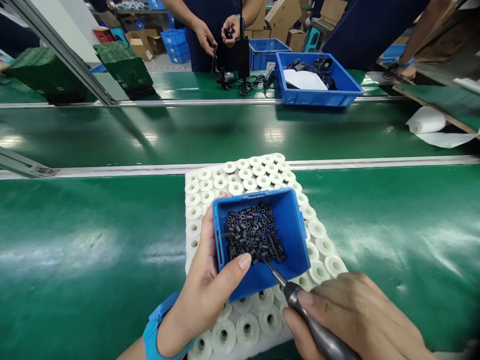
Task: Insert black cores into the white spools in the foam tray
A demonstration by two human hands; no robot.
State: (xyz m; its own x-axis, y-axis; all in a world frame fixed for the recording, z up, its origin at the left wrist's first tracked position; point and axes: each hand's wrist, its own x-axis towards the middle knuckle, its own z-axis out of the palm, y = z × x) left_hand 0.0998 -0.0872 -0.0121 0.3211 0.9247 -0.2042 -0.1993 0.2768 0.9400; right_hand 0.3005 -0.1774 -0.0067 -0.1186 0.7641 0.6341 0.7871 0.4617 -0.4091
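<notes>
A small blue bin point(292, 225) holds a heap of small black cylindrical pieces point(251, 232). Around the bin's left side my left hand point(210, 280) is closed, its thumb over the near rim. My right hand point(348, 315) grips a dark-handled tool point(311, 320) with a thin metal shaft; the shaft's tip reaches the near edge of the black pieces. Under the bin lies a white tray point(247, 330) of round white parts with centre holes, in rows. The bin hides the tray's middle.
A green conveyor point(210, 127) with metal rails runs across beyond the tray. Past it are stacked green boards point(125, 67), a blue crate point(318, 97) with black parts, cables point(255, 85) and a white roll point(427, 120). Another person's hands point(205, 37) hold small items.
</notes>
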